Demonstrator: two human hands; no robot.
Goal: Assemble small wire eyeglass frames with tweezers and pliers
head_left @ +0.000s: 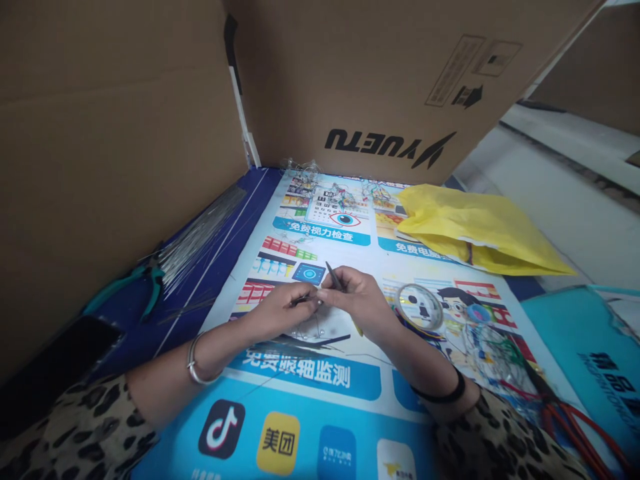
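Observation:
My left hand (285,308) is closed in a pinch over the printed sheet, its fingertips meeting those of my right hand. Between them are thin wire and small shiny beads (321,302), too fine to make out fully. My right hand (361,303) is wrapped round a slim dark pointed tool (333,275), whose tip sticks up past the fingers; a yellow end shows below the palm. Under the hands, more fine wire with clear beads (321,331) rests on the sheet, beside several thin dark strips (300,350).
At left lie a bundle of straight wires (200,230) and teal-handled pliers (153,287). To the right are a tape roll (420,308), tangled wires (493,350), red-handled scissors (570,417) and a yellow bag (475,227). Cardboard walls (350,80) stand behind and left.

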